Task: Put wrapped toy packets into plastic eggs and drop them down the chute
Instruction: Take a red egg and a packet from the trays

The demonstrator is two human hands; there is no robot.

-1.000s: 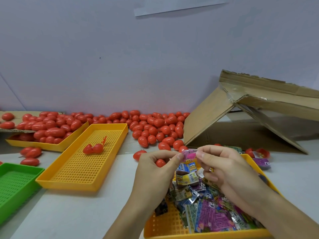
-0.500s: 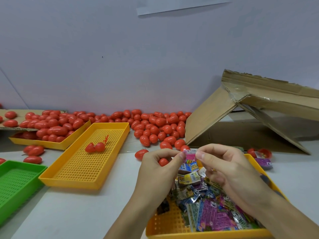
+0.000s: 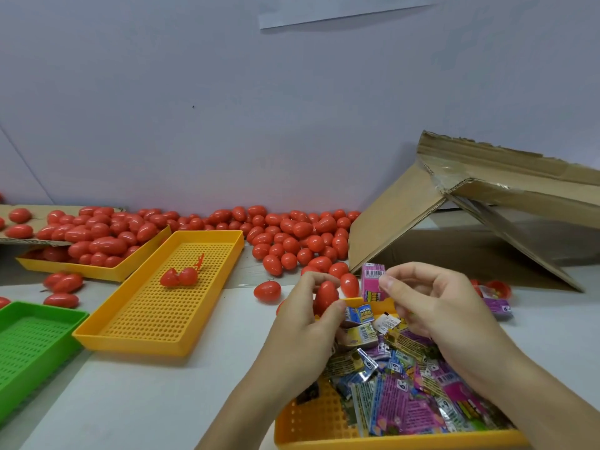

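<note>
My right hand (image 3: 431, 306) pinches a pink wrapped packet (image 3: 373, 282) upright by its edge, above the far end of the yellow packet tray (image 3: 389, 443). Just to the left, the curled fingers and thumb of my left hand (image 3: 305, 323) hold a red plastic egg (image 3: 326, 295); the hand does not touch the packet. Several loose wrapped packets (image 3: 406, 384) fill the tray under both hands. The cardboard chute (image 3: 487, 203) slopes away at the back right.
A pile of red eggs (image 3: 292, 235) lies along the wall. A yellow tray (image 3: 156, 345) on the left holds one opened egg (image 3: 178, 277). Farther left are an egg-filled yellow tray (image 3: 97, 274) and a green tray (image 3: 29, 345). An opened egg with a packet (image 3: 493, 290) lies on the right.
My left hand has let go of the pink packet and drawn slightly left. My right hand has lifted the packet a little and turned it upright.
</note>
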